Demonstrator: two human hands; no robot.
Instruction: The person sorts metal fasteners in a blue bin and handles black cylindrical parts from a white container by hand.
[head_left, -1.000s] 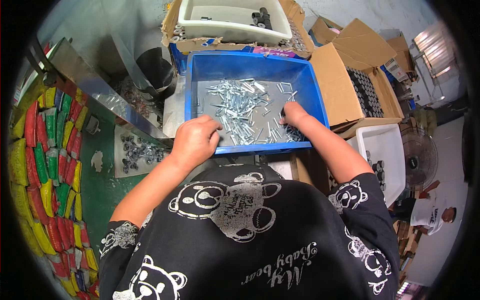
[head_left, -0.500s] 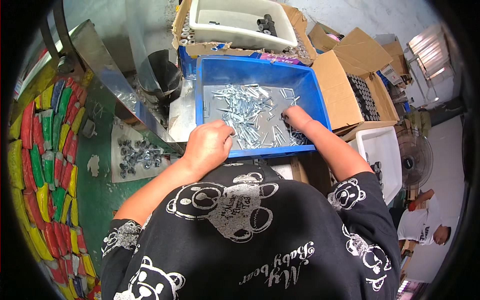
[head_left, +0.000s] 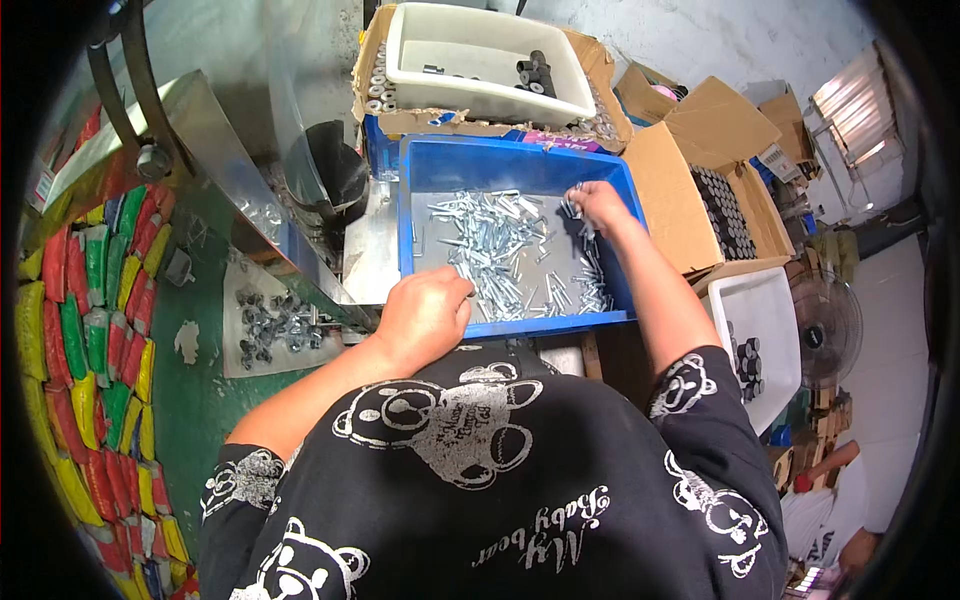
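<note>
Pins [head_left: 497, 240] heaped in a blue bin [head_left: 500, 166]

The pins lie mid-bin, with more along the right wall. Above that side, the right hand [head_left: 603, 207] pinches pins in its fingers. The left hand [head_left: 428, 312] curls at the near-left rim; whether its fingers hold anything, I cannot tell.

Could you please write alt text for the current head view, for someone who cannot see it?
A person's right hand, apparently pinching small metal pieces, is over a blue bin of loose silver fasteners; the left hand is at its near left corner. Beyond sits a white tray; to the right, an open cardboard box holds dark cylinders.
</note>
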